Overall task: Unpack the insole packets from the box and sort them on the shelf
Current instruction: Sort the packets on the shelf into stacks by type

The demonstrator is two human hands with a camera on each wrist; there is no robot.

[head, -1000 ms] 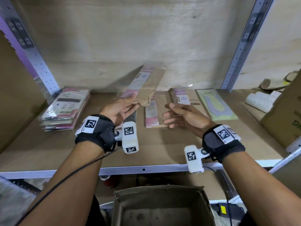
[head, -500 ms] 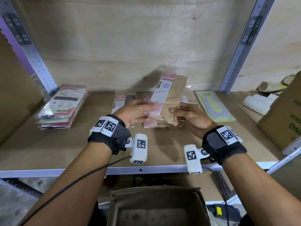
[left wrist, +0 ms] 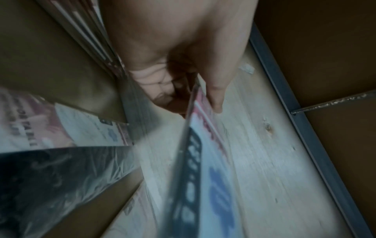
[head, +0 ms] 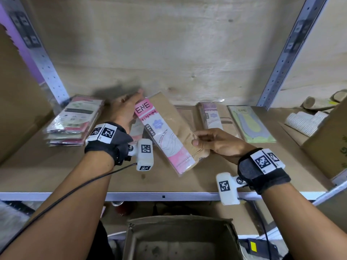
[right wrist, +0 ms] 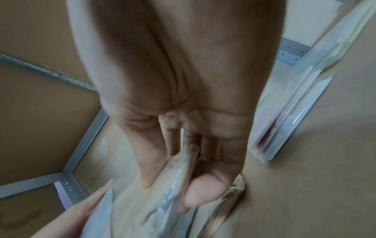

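the sorting step was in hand: the right hand (head: 216, 145) pinched the near edge of a pink insole packet (head: 165, 136), held tilted above the shelf (head: 56, 177), while the left hand (head: 125, 113) gripped its far end. the box (head: 180, 239) below looked empty. next, it likely needed laying with the matching packets (head: 211, 117) just beside.

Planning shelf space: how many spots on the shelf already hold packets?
5: stack far left, a packet under the left hand, brown one behind the held packet, pink-labelled one right of it, green one farthest right. Others may be hidden.
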